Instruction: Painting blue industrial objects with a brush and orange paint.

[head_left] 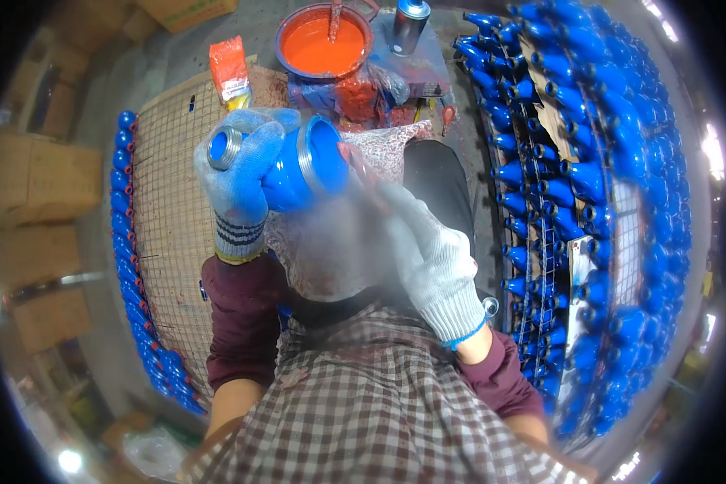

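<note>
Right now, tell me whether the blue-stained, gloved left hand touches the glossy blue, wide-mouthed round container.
Touching. The head view shows it: the left hand holds the blue container, its fingers lying against the side without a gap.

"What's the floor like?"
"Grey floor [161,60], concrete by its look, shows left of the wire-mesh panel [169,177] and beyond it."
"Along the side?"
"Brown cartons [60,173] are stacked left of the panel; another cardboard box [189,12] sits past its far end."
"Furniture?"
"A low, paint-stained counter [427,77], beyond the panel's far right corner."
"Light?"
"White glare [711,153], well right of the panel."
</note>
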Action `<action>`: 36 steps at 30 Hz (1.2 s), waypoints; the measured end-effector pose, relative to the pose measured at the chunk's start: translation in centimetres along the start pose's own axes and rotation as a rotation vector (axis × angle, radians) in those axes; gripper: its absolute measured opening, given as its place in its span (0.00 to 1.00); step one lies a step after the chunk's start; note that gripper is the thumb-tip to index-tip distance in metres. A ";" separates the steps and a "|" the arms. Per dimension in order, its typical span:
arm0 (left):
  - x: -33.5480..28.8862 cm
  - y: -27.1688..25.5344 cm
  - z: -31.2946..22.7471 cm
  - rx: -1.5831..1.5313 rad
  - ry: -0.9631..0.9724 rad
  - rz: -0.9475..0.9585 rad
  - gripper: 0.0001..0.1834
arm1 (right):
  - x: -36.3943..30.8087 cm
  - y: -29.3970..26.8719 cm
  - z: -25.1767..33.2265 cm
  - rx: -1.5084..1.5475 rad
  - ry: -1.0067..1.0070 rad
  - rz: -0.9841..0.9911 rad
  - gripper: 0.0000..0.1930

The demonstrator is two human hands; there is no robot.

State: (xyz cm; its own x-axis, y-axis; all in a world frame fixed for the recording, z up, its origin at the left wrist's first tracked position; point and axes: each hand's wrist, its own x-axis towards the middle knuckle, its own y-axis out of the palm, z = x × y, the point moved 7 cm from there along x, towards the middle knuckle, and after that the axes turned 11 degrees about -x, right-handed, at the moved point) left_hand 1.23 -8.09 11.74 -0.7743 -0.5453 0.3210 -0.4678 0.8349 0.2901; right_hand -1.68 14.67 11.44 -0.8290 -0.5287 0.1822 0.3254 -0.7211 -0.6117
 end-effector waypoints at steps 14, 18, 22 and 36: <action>-1.7 0.5 -1.7 -0.118 0.124 0.119 0.06 | 7.4 4.6 1.5 0.129 -0.206 -0.331 0.22; -1.0 -0.2 -1.2 -0.239 0.085 0.118 0.05 | 10.5 4.7 0.5 0.335 -0.297 -0.251 0.22; -0.9 1.5 -8.3 0.556 1.020 0.263 0.14 | 12.0 -3.1 -2.9 0.289 -0.297 -0.371 0.20; 8.2 4.3 -2.5 -0.076 0.410 -0.239 0.19 | -10.8 -24.4 -15.8 -0.963 0.375 -0.849 0.15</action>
State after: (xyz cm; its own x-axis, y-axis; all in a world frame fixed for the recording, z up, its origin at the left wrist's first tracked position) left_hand -6.07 -9.18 17.84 -0.4096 -0.7184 0.5623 -0.5675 0.6832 0.4594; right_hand -7.84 45.03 12.28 -0.7378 0.1894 0.6479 -0.6693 -0.0799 -0.7387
